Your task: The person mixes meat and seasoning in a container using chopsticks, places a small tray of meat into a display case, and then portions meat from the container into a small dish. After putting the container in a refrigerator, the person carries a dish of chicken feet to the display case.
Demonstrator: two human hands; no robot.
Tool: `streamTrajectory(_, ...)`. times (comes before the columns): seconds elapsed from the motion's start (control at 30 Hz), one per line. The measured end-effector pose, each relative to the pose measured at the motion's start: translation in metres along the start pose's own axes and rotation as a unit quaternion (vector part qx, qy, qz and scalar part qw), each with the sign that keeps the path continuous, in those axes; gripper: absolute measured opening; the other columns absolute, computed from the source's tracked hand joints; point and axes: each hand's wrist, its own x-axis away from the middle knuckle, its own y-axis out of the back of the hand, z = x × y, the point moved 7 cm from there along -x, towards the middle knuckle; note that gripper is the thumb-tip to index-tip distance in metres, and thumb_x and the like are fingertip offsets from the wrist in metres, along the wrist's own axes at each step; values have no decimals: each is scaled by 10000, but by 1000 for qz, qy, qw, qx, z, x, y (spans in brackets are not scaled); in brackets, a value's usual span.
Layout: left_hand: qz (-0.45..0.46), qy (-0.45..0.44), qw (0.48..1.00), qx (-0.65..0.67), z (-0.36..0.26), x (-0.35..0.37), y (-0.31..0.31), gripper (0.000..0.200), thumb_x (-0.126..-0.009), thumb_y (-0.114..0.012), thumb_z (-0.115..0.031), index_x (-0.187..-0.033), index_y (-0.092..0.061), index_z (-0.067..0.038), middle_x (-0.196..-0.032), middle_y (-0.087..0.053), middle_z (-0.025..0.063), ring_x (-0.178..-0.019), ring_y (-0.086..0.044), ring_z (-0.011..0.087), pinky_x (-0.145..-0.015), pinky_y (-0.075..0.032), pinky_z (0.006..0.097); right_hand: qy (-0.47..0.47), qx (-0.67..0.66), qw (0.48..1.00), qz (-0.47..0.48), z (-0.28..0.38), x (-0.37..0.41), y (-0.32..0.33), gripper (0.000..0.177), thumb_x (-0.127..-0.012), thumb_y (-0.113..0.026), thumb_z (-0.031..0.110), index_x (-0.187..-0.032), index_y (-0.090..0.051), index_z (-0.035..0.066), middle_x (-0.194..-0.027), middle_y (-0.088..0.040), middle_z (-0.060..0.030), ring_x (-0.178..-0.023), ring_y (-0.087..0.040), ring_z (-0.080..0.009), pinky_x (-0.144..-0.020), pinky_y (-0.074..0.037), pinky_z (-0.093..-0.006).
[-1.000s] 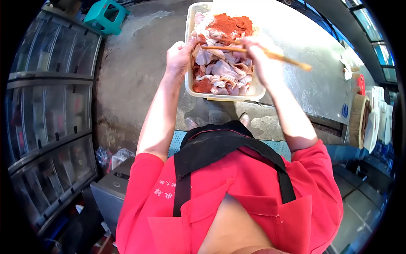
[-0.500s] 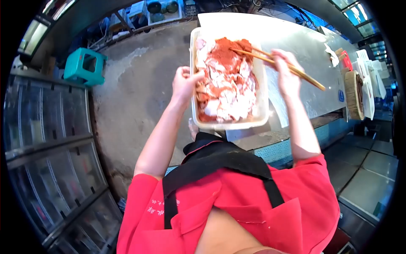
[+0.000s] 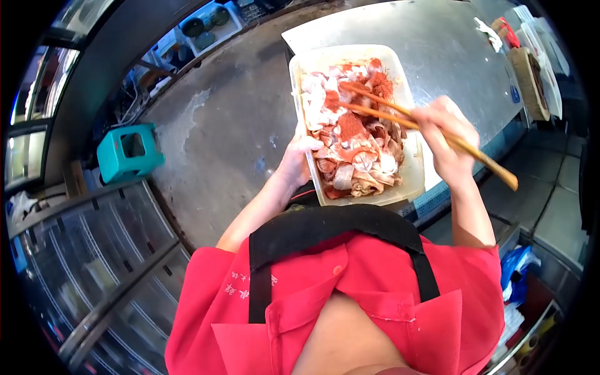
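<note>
A pale plastic tub (image 3: 409, 159) holds raw meat pieces (image 3: 365, 164) with red powder (image 3: 353, 128) spread over parts of them. My left hand (image 3: 299, 156) grips the tub's left wall, the thumb over the rim and the other fingers hidden beneath or behind it. In my right hand (image 3: 449, 134) is a pair of long wooden chopsticks (image 3: 481, 155), held slantwise. Their tips are in among the powdered meat in the upper part of the tub. The tub sits at the near left edge of a metal table, partly over that edge.
The metal table (image 3: 450, 56) stretches away behind the tub. At its right end are a wooden block (image 3: 530, 81), white containers (image 3: 550, 65) and a white cloth (image 3: 489, 34). A teal stool (image 3: 130, 153) stands on the floor at left, near a clear-doored cabinet (image 3: 106, 250).
The view has turned and shifted. The chopsticks have moved through the meat, and the heap of red powder is now broken up and spread lower. Both hands keep their holds.
</note>
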Motion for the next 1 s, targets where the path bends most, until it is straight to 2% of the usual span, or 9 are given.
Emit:
streamTrajectory(0.1,34,16,999,20,-88,-31,21,808,-629,-470,-9,-1380,-177,-66,-1318,-381,151,-1168,-436,272,-977,-387,400,2,16,1000,-26,-25,-104,-78,130,-830,-568,9,-934,-645,2,-819,-605,-74,-702,-535,-138,-613,-426,-250)
streamTrajectory(0.13,33,14,999,4,-93,-30,18,813,-626,-469,-8,-1382,-175,-67,-1321,-378,152,-1171,-433,271,-981,-383,399,-87,-106,990,-45,-41,-109,-97,137,-832,-574,29,-946,-648,9,-843,-611,-64,-748,-561,-139,-659,-446,-252)
streamTrajectory(0.23,28,8,999,-32,-116,-25,33,829,-618,-465,-3,-1389,-170,-78,-1326,-374,155,-1180,-427,272,-987,-375,397,-149,-129,980,-20,-66,-113,-138,125,-833,-552,14,-914,-640,-23,-909,-611,-104,-798,-618,-169,-686,-516,-254)
streamTrajectory(0.37,38,34,999,-6,-279,-29,102,771,-633,-458,-18,-1364,-220,-79,-1202,-456,108,-1065,-489,236,-928,-410,340,-245,-141,959,-35,-7,-198,-212,137,-792,-520,-38,-854,-642,-54,-872,-596,-140,-780,-644,-196,-670,-559,-264)
streamTrajectory(0.57,31,88,995,39,-411,-71,179,753,-645,-462,-49,-1359,-226,-82,-1211,-452,102,-1085,-476,240,-963,-374,362,-238,-165,955,-69,49,-320,-269,133,-828,-518,-18,-882,-617,-89,-896,-573,-127,-792,-639,-205,-687,-552,-277)
streamTrajectory(0.7,69,33,997,-16,-411,-96,184,620,-674,-481,-120,-1266,-373,26,-1206,-500,187,-1092,-507,309,-969,-381,410,-187,-125,966,-129,32,-326,-240,124,-823,-552,4,-903,-615,-67,-881,-579,-123,-798,-623,-189,-698,-523,-267)
streamTrajectory(0.77,78,25,997,-13,-490,-131,220,620,-670,-484,-116,-1263,-376,31,-1211,-498,189,-1090,-509,310,-965,-388,413,-115,95,985,-91,16,-416,-288,137,-807,-584,22,-917,-615,-54,-840,-600,-120,-784,-614,-186,-683,-497,-279)
streamTrajectory(0.9,44,37,998,-32,-470,-134,201,628,-665,-494,-132,-1261,-380,30,-1202,-504,190,-1084,-510,323,-958,-395,425,6,160,984,-78,-28,-418,-276,111,-792,-606,42,-889,-632,-6,-820,-620,-127,-727,-604,-230,-661,-479,-295)
streamTrajectory(1.0,8,70,992,-103,-471,-159,84,628,-666,-502,-151,-1255,-385,32,-1198,-509,192,-1077,-512,331,-953,-398,429,-61,90,984,-142,-69,-427,-191,80,-767,-618,51,-836,-645,22,-762,-617,-126,-675,-595,-240,-623,-476,-297)
